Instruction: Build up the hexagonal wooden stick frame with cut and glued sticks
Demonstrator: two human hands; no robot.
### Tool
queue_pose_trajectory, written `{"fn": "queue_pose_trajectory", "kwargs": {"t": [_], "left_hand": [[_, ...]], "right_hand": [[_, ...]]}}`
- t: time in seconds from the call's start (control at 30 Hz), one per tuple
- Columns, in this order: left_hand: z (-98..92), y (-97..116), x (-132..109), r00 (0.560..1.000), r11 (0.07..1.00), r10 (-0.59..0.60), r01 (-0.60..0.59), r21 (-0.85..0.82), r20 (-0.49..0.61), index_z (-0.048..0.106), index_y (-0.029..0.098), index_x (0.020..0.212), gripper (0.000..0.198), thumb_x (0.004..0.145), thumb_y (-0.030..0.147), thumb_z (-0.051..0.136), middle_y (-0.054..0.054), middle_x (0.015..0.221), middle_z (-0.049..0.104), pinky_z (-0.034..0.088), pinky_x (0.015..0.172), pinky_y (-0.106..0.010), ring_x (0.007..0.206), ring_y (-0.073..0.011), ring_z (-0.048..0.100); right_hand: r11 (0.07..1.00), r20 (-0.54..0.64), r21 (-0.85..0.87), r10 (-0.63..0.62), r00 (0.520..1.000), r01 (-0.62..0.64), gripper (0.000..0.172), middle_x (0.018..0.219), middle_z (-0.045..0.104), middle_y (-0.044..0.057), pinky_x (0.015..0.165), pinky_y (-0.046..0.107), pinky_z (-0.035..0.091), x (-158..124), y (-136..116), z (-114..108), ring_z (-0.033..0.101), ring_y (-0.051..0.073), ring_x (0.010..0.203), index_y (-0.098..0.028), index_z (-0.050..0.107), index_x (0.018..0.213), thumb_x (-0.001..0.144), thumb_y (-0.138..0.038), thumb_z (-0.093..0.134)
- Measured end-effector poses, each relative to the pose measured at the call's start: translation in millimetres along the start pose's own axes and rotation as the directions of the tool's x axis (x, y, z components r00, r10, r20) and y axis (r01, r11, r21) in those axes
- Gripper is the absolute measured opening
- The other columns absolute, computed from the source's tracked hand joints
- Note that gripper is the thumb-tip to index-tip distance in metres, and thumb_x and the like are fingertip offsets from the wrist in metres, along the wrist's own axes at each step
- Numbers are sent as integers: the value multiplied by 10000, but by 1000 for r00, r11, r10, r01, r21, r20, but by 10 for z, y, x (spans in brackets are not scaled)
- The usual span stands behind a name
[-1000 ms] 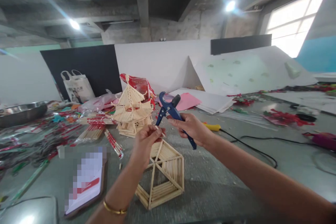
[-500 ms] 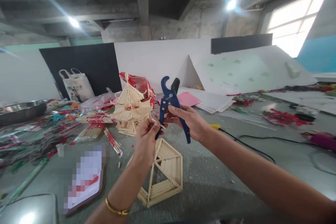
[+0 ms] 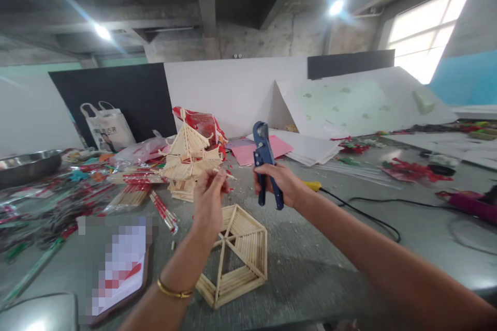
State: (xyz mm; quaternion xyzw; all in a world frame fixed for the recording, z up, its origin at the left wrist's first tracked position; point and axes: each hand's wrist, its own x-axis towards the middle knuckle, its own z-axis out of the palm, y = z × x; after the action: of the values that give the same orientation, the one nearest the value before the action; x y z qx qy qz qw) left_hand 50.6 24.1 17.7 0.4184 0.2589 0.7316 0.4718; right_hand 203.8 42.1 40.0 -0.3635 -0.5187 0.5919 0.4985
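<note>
- The left hand (image 3: 208, 192) pinches a short stick (image 3: 225, 174) between thumb and fingertips, raised above the worktop, with the stick's free end pointing towards the other hand.
- The right hand (image 3: 282, 184) is wrapped round both handles of a blue cutter (image 3: 264, 158), held upright with its head on top; whether its blade is open I cannot tell.
- Both hands hang over the middle of the grey worktop (image 3: 318, 264), near each other but apart.
- Below them a six-sided roof of sticks (image 3: 237, 254) lies on the worktop, tilted up at its far edge.
- Behind the left hand stands a stick pagoda (image 3: 189, 161), with wrapped stick bundles (image 3: 134, 194) to its left.
- A clipboard (image 3: 116, 269) lies near the front left corner.
- A yellow-handled tool (image 3: 311, 185) and its black cable (image 3: 368, 213) run off towards the right edge.
- Pink paper (image 3: 264, 147), a white tote bag (image 3: 106, 126) and a metal bowl (image 3: 27, 163) sit along the far side.
- White boards (image 3: 349, 101) lean at the back under a bare concrete ceiling (image 3: 155, 5); a bright window (image 3: 423, 31) fills the right corner.
</note>
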Motion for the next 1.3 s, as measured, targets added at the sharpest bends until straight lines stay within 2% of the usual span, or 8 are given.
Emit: {"fn": "queue_pose_trajectory", "kwargs": {"t": [0.17, 0.23, 0.3, 0.37, 0.43, 0.73, 1.03, 1.3], "left_hand": [[-173, 19, 94, 997, 989, -40, 30, -148, -64, 536, 146, 653, 171, 591, 163, 694, 35, 613, 583, 420, 516, -170, 537, -55, 526], [-197, 26, 96, 995, 981, -66, 52, -189, -69, 547, 142, 670, 167, 590, 149, 694, 38, 618, 579, 425, 523, -164, 557, -52, 534], [-201, 33, 93, 995, 968, -85, 69, -241, -59, 553, 142, 676, 156, 599, 136, 689, 46, 606, 559, 409, 502, -150, 549, -43, 519], [-196, 41, 91, 995, 958, -85, 69, -279, -47, 557, 143, 674, 147, 604, 124, 685, 50, 599, 544, 391, 481, -142, 538, -38, 503], [-193, 48, 90, 997, 957, -65, 48, -286, -52, 563, 144, 673, 146, 600, 114, 687, 46, 611, 550, 395, 490, -144, 543, -39, 506], [-211, 32, 87, 995, 970, 23, -45, -238, -97, 604, 155, 698, 146, 597, 124, 705, 34, 676, 613, 444, 594, -165, 603, -51, 556], [-183, 46, 90, 993, 966, -15, -17, -260, -120, 620, 157, 675, 174, 550, 103, 729, 23, 689, 658, 466, 605, -163, 601, -54, 582], [-177, 3, 83, 989, 971, 28, -61, -230, -142, 616, 156, 678, 178, 547, 117, 730, 26, 677, 654, 475, 643, -189, 635, -69, 597]], "right_hand": [[924, 32, -383, 23, 999, -10, 126, 544, 532, -1, 463, 231, 371, -20, 66, 4, 487, 119, 481, -160, 487, 732, 671, -270, 492], [801, -12, -599, -36, 999, 21, 148, 554, 530, -3, 461, 225, 336, -38, 100, 51, 472, 119, 489, -168, 473, 758, 685, -296, 486], [611, -43, -789, -172, 984, 72, 163, 612, 545, 12, 501, 229, 324, -61, 123, 100, 481, 128, 547, -168, 475, 779, 702, -310, 481], [453, -35, -886, -274, 961, 97, 191, 705, 568, 41, 563, 238, 324, -85, 141, 137, 503, 145, 635, -158, 488, 818, 725, -324, 469], [388, -22, -917, -292, 956, 98, 235, 773, 580, 63, 607, 244, 323, -107, 161, 160, 517, 161, 695, -147, 496, 881, 749, -336, 449], [320, 36, -941, -240, 970, 114, 179, 748, 560, 47, 581, 231, 291, -197, 252, 215, 510, 152, 674, -154, 478, 835, 756, -310, 436], [314, 52, -942, -221, 974, 121, 121, 691, 574, 56, 536, 234, 265, -257, 217, 283, 495, 142, 604, -155, 476, 777, 745, -263, 433], [361, 82, -920, -204, 975, 153, 129, 624, 557, 37, 488, 224, 239, -276, 197, 295, 473, 122, 547, -160, 473, 712, 752, -267, 415]]}}
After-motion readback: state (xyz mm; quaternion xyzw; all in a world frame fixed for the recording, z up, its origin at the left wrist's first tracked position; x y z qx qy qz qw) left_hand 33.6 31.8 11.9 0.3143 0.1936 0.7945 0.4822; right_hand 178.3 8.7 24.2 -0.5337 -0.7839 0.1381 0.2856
